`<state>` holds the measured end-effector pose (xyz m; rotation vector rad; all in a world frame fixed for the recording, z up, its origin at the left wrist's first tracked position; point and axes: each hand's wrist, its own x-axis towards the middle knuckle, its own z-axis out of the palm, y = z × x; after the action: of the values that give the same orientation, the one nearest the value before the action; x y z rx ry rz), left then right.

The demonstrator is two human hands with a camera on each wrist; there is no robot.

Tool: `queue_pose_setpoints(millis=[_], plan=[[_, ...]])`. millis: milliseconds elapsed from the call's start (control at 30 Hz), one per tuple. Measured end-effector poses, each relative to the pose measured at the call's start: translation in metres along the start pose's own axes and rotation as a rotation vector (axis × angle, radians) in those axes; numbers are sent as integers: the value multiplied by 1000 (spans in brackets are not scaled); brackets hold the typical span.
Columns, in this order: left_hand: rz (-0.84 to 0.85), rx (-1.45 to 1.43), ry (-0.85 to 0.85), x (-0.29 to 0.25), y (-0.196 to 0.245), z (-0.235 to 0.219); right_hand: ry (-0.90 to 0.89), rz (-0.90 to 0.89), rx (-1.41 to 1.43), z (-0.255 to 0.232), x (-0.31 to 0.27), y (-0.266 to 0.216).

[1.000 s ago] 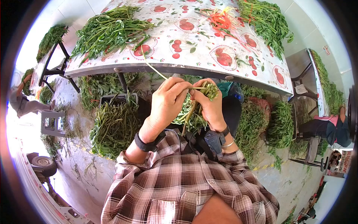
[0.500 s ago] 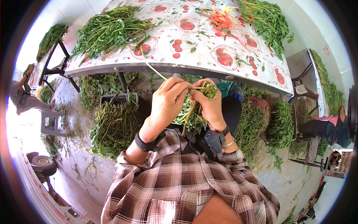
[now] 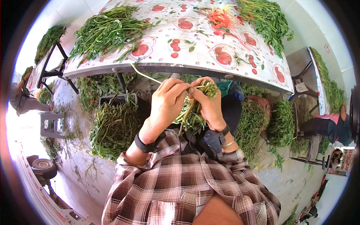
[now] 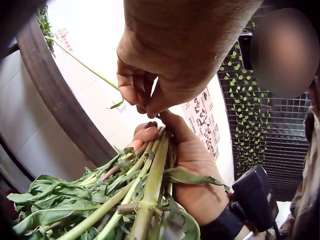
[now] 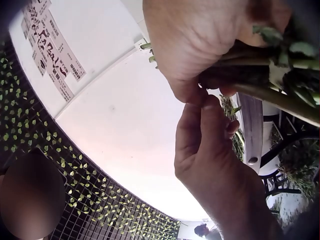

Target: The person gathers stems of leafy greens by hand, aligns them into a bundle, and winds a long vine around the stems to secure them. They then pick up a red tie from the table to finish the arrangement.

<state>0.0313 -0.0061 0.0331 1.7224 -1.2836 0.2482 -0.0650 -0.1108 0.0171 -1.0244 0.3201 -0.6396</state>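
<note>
In the head view my right hand point(image 3: 212, 108) grips a bunch of leafy green stems point(image 4: 150, 200), their cut ends upward and leaves hanging below. My left hand point(image 3: 167, 101) meets it at the top of the bunch. Its thumb and fingers pinch a long thin pale stem point(image 3: 148, 77), whose free end reaches out toward the table edge. The left wrist view shows that stem running off to the upper left, above the bunch. In the right wrist view the fingertips of my left hand point(image 5: 210, 150) press close against those of my right; what lies between them is hidden.
A table with a cherry-print cover point(image 3: 165, 56) stands ahead, bearing leafy piles point(image 3: 108, 32) and red-orange strips point(image 3: 221, 20). Under its left side sits a full crate of greens point(image 3: 114, 127). More bundles point(image 3: 283, 123) stand right. Other people work at both sides.
The thin stem's free end has dropped slightly lower and left, toward the table edge. Both hands keep their hold, and the bunch shifts a little. A person at far left has moved.
</note>
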Motion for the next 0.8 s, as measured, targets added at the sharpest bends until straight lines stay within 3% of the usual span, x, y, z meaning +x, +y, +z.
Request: queue_pose_setpoints(millis=[567,800], plan=[[10,94,-5,4,2,-3,43,-65,79,-5,1,-3],[9,91,-137,1,16,-2,88,-109,135,-3,3,-5]])
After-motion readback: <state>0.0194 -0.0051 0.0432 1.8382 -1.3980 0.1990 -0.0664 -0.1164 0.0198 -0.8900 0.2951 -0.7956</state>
